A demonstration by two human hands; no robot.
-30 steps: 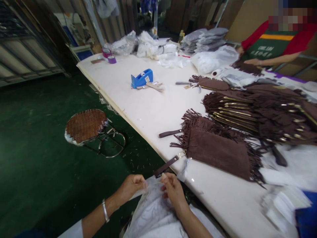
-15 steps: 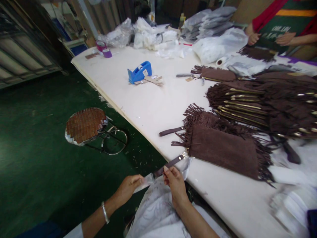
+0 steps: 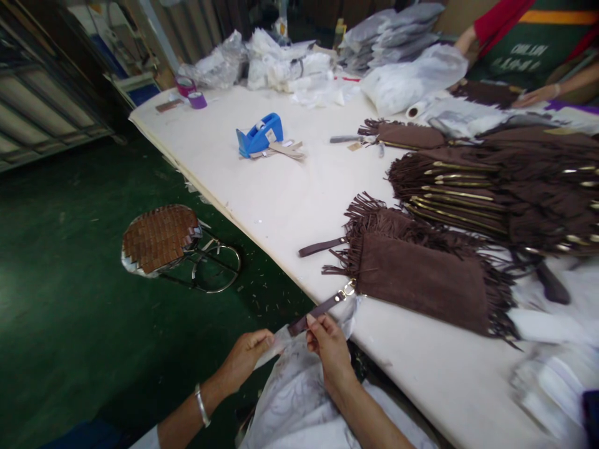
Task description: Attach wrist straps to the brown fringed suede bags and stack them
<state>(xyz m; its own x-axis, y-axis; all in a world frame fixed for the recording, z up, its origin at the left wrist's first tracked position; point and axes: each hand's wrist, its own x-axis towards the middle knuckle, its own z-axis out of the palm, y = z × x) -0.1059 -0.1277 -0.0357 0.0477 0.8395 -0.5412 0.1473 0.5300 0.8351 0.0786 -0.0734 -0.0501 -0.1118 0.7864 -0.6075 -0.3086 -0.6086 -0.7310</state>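
Observation:
My left hand (image 3: 242, 360) pinches a small clear plastic sleeve (image 3: 279, 340) between thumb and fingers. With my right hand (image 3: 330, 350) I grip the dark brown wrist strap (image 3: 324, 307), whose free end meets the mouth of the sleeve; how far it is inside I cannot tell. A gold clasp (image 3: 349, 287) joins this strap to a brown fringed clutch bag (image 3: 421, 280) lying flat at the table's edge. Another brown strap (image 3: 322, 247) lies just beyond it on the table.
A blue tape dispenser (image 3: 261, 136) stands on the white table (image 3: 290, 206). Brown fringed bags with gold zips (image 3: 463, 193) are piled at right. Plastic bags (image 3: 285, 62) lie at the back. A stool (image 3: 161, 240) stands left. A co-worker's hand (image 3: 538, 95) is at the far right.
Both my hands stay almost in place on the sleeve and strap. The view has shifted slightly. The co-worker's hands have moved apart, and a brown piece lies between them.

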